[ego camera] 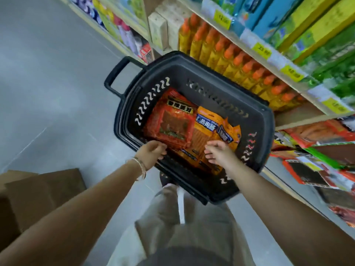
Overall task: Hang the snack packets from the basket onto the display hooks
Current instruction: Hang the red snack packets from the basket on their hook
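Far left, brown cardboard boxes (pixel 44 191) on the grey floor (pixel 48 83). Right of them my left arm reaches forward, thin metal bangles (pixel 141 167) on the wrist. My left hand (pixel 151 152) is over the near rim of the black plastic shopping basket (pixel 267 131), fingers curled in, tips just beside the near edge of the red snack packet (pixel 169 121). Can't tell if it pinches the packet or only hovers.

The basket's looped black handle (pixel 117 73) sticks out at its far left corner. The red packet lies flat on the left side of the basket floor. Orange snack packets (pixel 205 127) with blue labels lie beside it on the right, overlapping each other and touching the red one.

My right hand (pixel 219 152) is over the near end of the orange packets, fingers loosely bent and spread, nothing gripped; contact with the packets unclear.

Right of the basket, a wooden shelf unit (pixel 299 116): a row of yellow bottles with orange caps (pixel 230 56), yellow price tags (pixel 261 50) on the shelf edge above them. Lower right, red and orange packets on the display (pixel 317 135), blurred; the hooks can't be made out. All the task packets are in the basket.
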`<state>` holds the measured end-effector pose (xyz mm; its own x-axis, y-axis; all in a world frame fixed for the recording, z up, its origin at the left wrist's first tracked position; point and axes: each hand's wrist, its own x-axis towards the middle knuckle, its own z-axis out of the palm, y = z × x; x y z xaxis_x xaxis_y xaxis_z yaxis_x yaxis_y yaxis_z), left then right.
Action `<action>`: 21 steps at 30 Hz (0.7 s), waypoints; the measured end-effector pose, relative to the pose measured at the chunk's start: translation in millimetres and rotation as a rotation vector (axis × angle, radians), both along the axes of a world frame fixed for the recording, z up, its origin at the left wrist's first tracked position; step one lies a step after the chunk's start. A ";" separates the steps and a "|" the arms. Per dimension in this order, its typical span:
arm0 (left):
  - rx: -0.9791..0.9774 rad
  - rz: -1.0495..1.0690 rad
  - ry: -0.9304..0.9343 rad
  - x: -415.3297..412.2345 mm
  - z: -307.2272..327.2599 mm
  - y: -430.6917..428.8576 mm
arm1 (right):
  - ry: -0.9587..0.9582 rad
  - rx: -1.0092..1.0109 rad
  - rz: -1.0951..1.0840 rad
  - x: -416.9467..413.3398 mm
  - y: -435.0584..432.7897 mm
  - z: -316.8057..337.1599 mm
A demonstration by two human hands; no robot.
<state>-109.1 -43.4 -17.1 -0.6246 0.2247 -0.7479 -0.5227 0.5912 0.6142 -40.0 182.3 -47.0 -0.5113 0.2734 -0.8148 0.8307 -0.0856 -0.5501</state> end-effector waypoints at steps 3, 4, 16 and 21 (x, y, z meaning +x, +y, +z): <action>-0.015 0.080 0.009 -35.2 -24.7 7.2 | -0.094 0.079 0.033 -37.0 -7.7 -49.2; -0.049 0.109 0.023 -43.0 -33.3 8.8 | -0.132 0.116 0.059 -47.6 -9.9 -67.1; -0.106 0.253 -0.019 -81.4 -100.0 17.6 | -0.345 -0.060 -0.111 -123.9 -44.0 -198.7; -0.079 0.308 -0.057 -84.4 -102.1 21.1 | -0.247 0.255 -0.197 -91.6 -20.3 -183.9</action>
<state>-193.5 -22.2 -119.2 -0.6108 -0.0290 -0.7913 -0.7169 0.4446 0.5370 -131.6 162.1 -230.9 -0.2262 0.5562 -0.7996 0.9218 -0.1430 -0.3602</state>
